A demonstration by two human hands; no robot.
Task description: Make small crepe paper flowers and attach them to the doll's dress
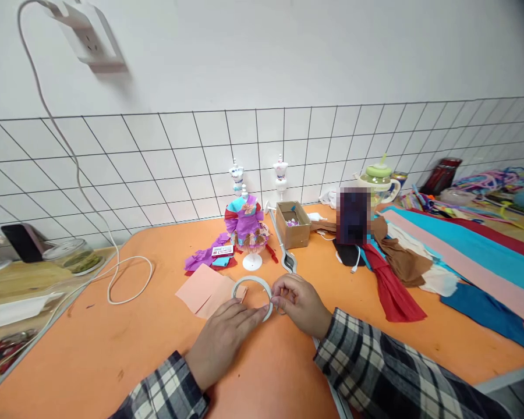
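Observation:
A narrow white roll of tape (250, 279) stands on edge, tilted, over the orange tabletop. My left hand (227, 334) holds its lower rim, with the fingertips on the near right side. At the roll's right edge, my right hand (297, 299) pinches with thumb and forefinger, and a thin curl shows under those fingers; the fingers hide most of what they grip. Peach paper pieces (203, 291) lie just left of and behind the roll. Beyond them stands a small white dress form (252, 262) wearing a purple, blue and red paper dress (245, 218).
A cardboard box (294, 230) and two bare dress forms stand by the wall. A blurred dark upright object (353, 215) is at right, near a green-lidded jug (378, 177). Coloured paper strips (467, 250) cover the right side. A white cable (131, 299) loops at left.

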